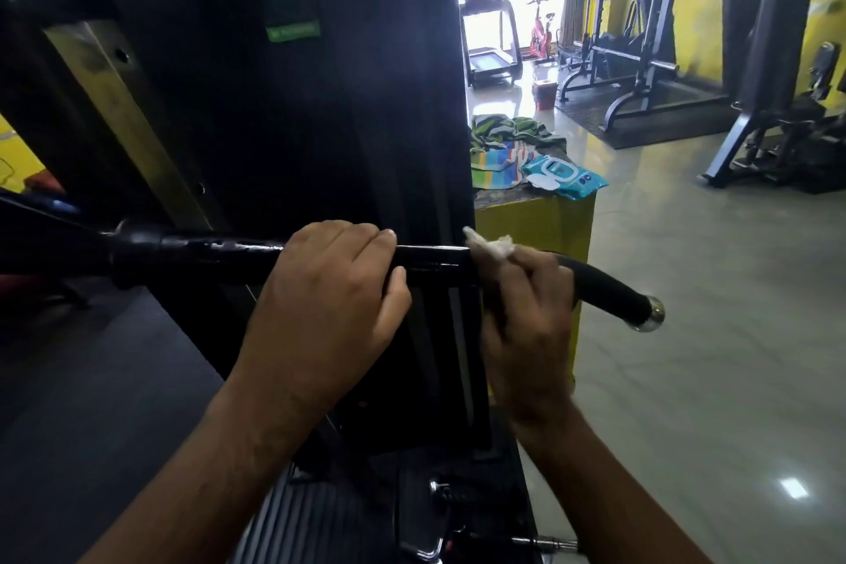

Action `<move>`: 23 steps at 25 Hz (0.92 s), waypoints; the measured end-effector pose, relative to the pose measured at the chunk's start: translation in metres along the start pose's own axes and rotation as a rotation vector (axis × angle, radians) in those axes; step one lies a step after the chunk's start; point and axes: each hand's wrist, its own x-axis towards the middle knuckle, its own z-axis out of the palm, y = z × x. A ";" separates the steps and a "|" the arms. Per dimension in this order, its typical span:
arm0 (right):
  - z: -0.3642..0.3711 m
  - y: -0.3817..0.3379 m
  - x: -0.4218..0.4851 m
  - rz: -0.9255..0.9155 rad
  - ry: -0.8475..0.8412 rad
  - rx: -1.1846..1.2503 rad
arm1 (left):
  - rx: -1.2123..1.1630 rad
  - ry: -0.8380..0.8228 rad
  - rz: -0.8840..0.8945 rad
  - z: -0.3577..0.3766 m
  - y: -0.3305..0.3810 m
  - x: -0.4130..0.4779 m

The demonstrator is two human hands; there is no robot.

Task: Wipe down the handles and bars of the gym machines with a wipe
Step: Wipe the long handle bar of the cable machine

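Two hands are on one bar [430, 259], and that bar is the only item under treatment at this moment. It runs level across my front, from a thick black collar on my left to a down-curved rubber grip [599, 284] on my right, which ends in a chrome cap [650, 312].

Hand state: my left hand [329, 289] grips the bar near its middle, fingers curled over the top and thumb tucked beneath, steadying it. My right hand [526, 325] is wrapped round the bar just where the rubber grip begins, clamping the wipe [492, 245] against the metal. A crumpled white corner of the wipe sticks out above my knuckles. This hand is slightly blurred.

Condition of the bar: the bare stretch between my hands shows a wet-looking gloss, as does the part left of my left hand. I judge these lengths as likely wiped, though gloss alone is not proof. The rubber grip looks matt and dry, so I judge it outstanding, along with the chrome cap.

Progress: early to middling on this machine, by my estimate. The opposite end of the bar is dark and cannot be assessed. Across the room stand a treadmill [492, 60], a rack [641, 60] and a padded seat machine [773, 73]. Whether any has been cleaned cannot be told.

Supplies: a blue pack of wipes [563, 176] lies beside a striped towel [508, 142] on a yellow stand [549, 220], just behind the bar.
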 end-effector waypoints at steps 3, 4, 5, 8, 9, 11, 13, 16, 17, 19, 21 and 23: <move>0.001 -0.008 -0.001 0.241 0.147 0.171 | 0.013 0.013 -0.008 0.003 0.003 0.004; 0.004 -0.014 -0.004 0.425 0.179 0.286 | 0.013 0.017 -0.016 0.004 0.003 0.005; 0.008 -0.022 -0.005 0.662 0.211 0.461 | 0.013 0.020 -0.022 0.006 0.004 0.006; 0.027 -0.052 -0.002 1.246 0.334 1.114 | 0.018 0.043 -0.025 0.009 0.004 0.008; 0.031 -0.059 0.003 1.354 0.365 1.249 | 0.023 0.056 -0.025 0.010 0.004 0.008; 0.036 -0.067 0.014 1.485 0.377 1.430 | 0.031 0.077 -0.025 0.012 0.002 0.006; 0.038 -0.069 0.023 1.567 0.393 1.581 | 0.034 0.082 -0.012 0.013 -0.003 0.005; 0.043 -0.069 0.027 1.639 0.353 1.711 | 0.043 0.084 0.004 0.016 -0.008 0.007; 0.043 -0.072 0.028 1.640 0.312 1.778 | 0.048 0.090 0.002 0.017 -0.009 0.007; 0.041 -0.070 0.033 1.687 0.291 1.861 | 0.051 0.100 0.010 0.018 -0.011 0.007; 0.035 -0.063 0.038 1.740 0.363 1.870 | 0.051 0.115 0.029 0.018 -0.013 0.006; 0.030 -0.062 0.036 1.678 0.453 1.851 | 0.041 0.142 0.022 0.018 -0.011 0.005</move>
